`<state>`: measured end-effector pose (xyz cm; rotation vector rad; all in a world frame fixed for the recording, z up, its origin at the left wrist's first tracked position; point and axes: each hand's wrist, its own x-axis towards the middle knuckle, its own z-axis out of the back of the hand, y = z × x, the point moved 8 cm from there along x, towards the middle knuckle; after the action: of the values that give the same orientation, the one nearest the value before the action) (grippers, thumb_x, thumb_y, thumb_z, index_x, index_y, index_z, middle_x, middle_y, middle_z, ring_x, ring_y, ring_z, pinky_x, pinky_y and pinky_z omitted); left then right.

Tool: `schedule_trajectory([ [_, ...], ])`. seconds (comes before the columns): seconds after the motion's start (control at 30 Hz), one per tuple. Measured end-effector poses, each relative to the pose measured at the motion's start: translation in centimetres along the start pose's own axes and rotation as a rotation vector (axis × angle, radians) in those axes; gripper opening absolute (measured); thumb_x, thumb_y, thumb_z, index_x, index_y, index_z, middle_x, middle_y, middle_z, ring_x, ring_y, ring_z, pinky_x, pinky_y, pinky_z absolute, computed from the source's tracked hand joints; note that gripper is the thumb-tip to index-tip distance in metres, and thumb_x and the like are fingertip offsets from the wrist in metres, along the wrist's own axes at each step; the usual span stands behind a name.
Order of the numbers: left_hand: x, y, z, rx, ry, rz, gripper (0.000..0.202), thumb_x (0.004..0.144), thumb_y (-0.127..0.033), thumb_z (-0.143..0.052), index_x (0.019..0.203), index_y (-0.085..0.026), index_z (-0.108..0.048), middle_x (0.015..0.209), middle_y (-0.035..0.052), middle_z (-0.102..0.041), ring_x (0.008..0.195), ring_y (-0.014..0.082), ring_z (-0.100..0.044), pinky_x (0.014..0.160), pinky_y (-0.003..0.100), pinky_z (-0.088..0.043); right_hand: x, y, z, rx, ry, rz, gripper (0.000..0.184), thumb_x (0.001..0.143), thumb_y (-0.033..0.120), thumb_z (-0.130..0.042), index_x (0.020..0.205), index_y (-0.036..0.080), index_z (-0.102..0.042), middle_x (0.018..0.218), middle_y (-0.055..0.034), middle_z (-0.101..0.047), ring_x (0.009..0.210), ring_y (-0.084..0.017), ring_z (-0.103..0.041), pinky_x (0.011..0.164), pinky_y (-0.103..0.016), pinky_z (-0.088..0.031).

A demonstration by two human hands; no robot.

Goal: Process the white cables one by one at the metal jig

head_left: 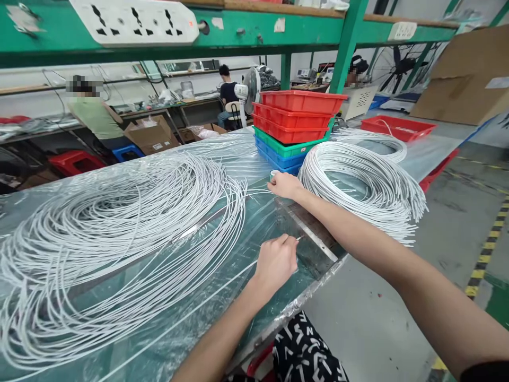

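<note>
My left hand [278, 261] is closed around a white cable [234, 278], whose short tip pokes out past the fingers near the table's front edge. Further back, my right hand [287, 185] is closed, fingertips down; what it grips, if anything, is hidden. White cable ends from the left pile reach close to those fingers, and a small round white-and-green object [273, 173] shows just behind them. A wide, loose pile of white cables [119, 212] spreads across the left of the table. Right of my right hand lies a neater coil of white cables [358, 180], cut ends bunched toward the front.
Stacked red, green and blue trays [294, 124] stand behind my right hand. A dark metal block [314, 231] sits between my hands and the coil. A red tray [397, 127] is at the far right. A green shelf beam [238, 29] with sockets crosses above. Other people sit beyond.
</note>
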<state>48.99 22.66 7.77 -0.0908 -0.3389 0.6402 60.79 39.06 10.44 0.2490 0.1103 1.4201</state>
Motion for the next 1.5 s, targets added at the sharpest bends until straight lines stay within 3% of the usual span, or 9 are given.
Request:
schedule_trajectory([
  [0.83, -0.6, -1.0, 1.2, 0.038, -0.144, -0.037, 0.027, 0.096, -0.016, -0.044, 0.075, -0.019, -0.059, 0.067, 0.0002, -0.060, 0.056, 0.0159, -0.058, 0.053, 0.030, -0.035, -0.2, 0.2, -0.2, -0.046, -0.014, 0.021, 0.034, 0.094, 0.039, -0.045, 0.086, 0.020, -0.072, 0.100, -0.0107, -0.072, 0.095, -0.024, -0.068, 0.076, -0.027, -0.046],
  [1.5, -0.6, -1.2, 1.3, 0.075, -0.145, -0.022, 0.022, 0.095, -0.014, -0.047, 0.077, -0.020, -0.060, 0.070, 0.0007, -0.063, 0.061, 0.0171, -0.062, 0.059, 0.031, -0.039, -0.3, 0.4, -0.2, -0.058, -0.013, 0.017, 0.034, 0.094, 0.039, -0.045, 0.090, 0.021, -0.073, 0.101, -0.0103, -0.072, 0.096, -0.024, -0.068, 0.075, -0.027, -0.045],
])
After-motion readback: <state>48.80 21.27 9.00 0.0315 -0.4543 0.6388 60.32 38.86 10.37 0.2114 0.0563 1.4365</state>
